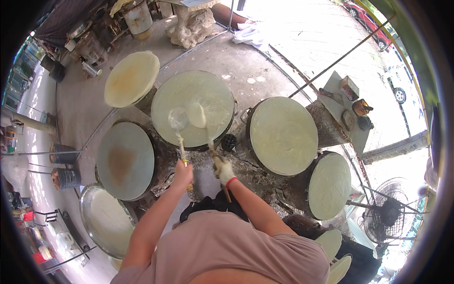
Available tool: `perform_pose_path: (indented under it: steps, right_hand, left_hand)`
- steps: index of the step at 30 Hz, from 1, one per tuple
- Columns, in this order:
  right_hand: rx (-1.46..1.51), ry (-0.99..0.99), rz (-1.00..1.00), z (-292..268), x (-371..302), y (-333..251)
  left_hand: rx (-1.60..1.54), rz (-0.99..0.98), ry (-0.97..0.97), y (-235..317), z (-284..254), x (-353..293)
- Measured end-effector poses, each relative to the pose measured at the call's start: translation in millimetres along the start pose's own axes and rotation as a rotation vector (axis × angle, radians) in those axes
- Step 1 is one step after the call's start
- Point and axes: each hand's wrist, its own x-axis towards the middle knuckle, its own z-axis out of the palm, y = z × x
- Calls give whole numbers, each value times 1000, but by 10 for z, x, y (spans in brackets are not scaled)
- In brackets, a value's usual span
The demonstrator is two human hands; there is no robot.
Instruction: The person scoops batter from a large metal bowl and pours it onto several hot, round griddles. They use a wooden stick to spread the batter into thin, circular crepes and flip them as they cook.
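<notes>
Straight ahead, a large round griddle (163,97) is covered with a pale, wet layer of batter. My bare left hand (183,173) is closed round the handle of a ladle (178,119), whose round, batter-coated bowl is over the griddle's middle. Close beside the bowl is the pale, rounded head of a long-handled spreader (197,115). My right hand (224,171), in a whitish glove with a red band at the wrist, grips its handle, which runs back below the hand. Whether the two tool heads touch the batter or hover just over it, I cannot tell.
A batter-covered griddle (283,135) stands right, another (329,187) beyond it. At left are a bare griddle with a brown patch (125,161), a raised pale disc (131,79) and a wide metal basin (106,217). A black fan (388,211) stands far right, buckets (66,178) far left.
</notes>
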Motion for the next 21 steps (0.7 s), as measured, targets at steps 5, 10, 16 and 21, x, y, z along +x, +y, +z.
perform_pose_path:
  steps: [5, 10, 16, 21]
  right_hand:
    - [-52, -236, -111, -44, -231, -439]
    - [-8, 36, -371, -103, 72, -588]
    - [-782, -453, -326, 25, -102, -498]
    - [-442, -345, -239, 167, -140, -238]
  left_hand:
    - [-725, -143, -385, 254, -521, 81]
    - [-759, 15, -469, 203, -970, -663]
    - [-1018, -134, -474, 286, -1018, -791]
    - [-874, 34, -150, 227, -1315, -1233]
